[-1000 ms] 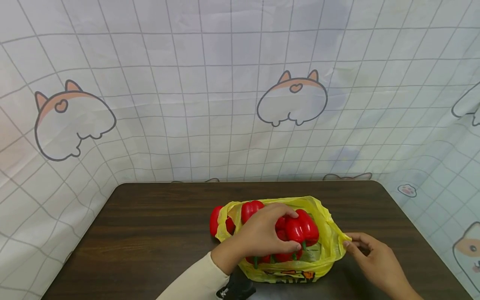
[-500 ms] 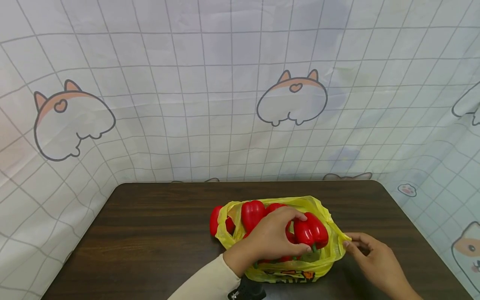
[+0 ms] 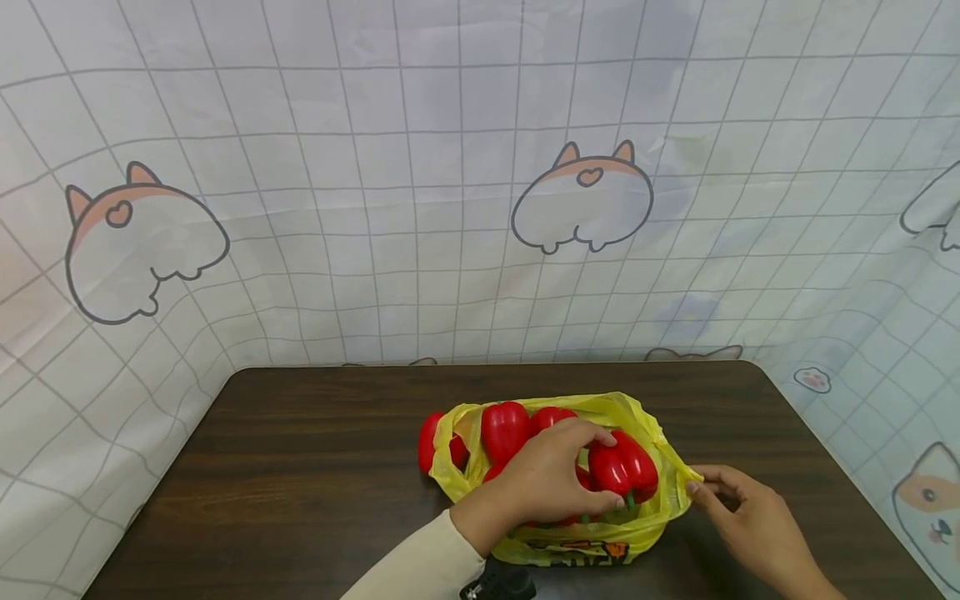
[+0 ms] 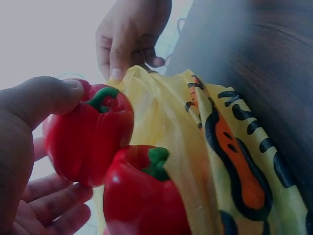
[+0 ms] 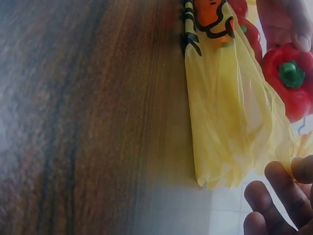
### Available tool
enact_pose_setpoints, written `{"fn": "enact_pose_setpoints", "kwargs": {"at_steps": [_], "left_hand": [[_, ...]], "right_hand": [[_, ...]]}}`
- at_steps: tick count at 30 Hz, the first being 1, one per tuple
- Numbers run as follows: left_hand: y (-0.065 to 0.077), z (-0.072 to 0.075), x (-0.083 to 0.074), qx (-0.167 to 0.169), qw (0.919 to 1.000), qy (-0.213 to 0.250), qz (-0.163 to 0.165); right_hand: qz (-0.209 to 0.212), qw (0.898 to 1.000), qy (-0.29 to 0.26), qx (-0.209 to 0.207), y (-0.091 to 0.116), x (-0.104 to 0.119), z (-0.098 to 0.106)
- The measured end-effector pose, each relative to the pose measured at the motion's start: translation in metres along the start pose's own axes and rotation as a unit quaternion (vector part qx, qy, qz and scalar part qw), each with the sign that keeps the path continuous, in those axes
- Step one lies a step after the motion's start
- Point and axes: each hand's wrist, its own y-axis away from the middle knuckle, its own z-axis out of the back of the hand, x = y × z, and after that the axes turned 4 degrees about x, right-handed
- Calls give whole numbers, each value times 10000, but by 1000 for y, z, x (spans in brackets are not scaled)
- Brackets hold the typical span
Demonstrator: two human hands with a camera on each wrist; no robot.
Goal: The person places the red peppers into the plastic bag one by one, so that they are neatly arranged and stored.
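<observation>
My left hand (image 3: 547, 471) reaches over a yellow plastic bag (image 3: 675, 487) and holds a red bell pepper (image 3: 626, 468) above its right half. In the left wrist view, the thumb lies by the green stem of this bell pepper (image 4: 90, 137) and the fingers are under it. Another bell pepper (image 4: 142, 196) sits close below. My right hand (image 3: 753, 521) pinches the bag's right edge between thumb and fingertips, pulling it out to a point. Several more red peppers lie in the bag, such as one bell pepper (image 3: 504, 432) at its back left, partly hidden by my left hand.
A red pepper (image 3: 429, 443) shows at the bag's left end, partly behind the yellow handle loop. Everything stands on a dark wooden table (image 3: 300, 483). Behind it hangs a white grid-patterned cloth (image 3: 420, 208) with cartoon animals.
My left hand has moved right and slightly nearer with the bell pepper, uncovering more of the peppers at the back left. My right hand has stayed at the bag's edge.
</observation>
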Motion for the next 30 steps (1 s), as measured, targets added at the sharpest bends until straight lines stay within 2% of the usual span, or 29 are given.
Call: {"fn": "enact_pose_setpoints", "kwargs": {"at_steps": [8,18,24,30], "left_hand": [[0,7,-6,277,9993,-257,-14],[-8,-1,-8,169,9986,-497,-70],[-11,-7,-6,263,9974,-664,-80],[-11,-9,-4,541,9950,-819,-192]], "right_hand": [[-87,9999,-50,109,-1,0,2],[-116,9999,-56,105,-1,2,2],[-81,9999,-93,105,0,1,2],[-90,9999,-79,62,1,3,2]]}}
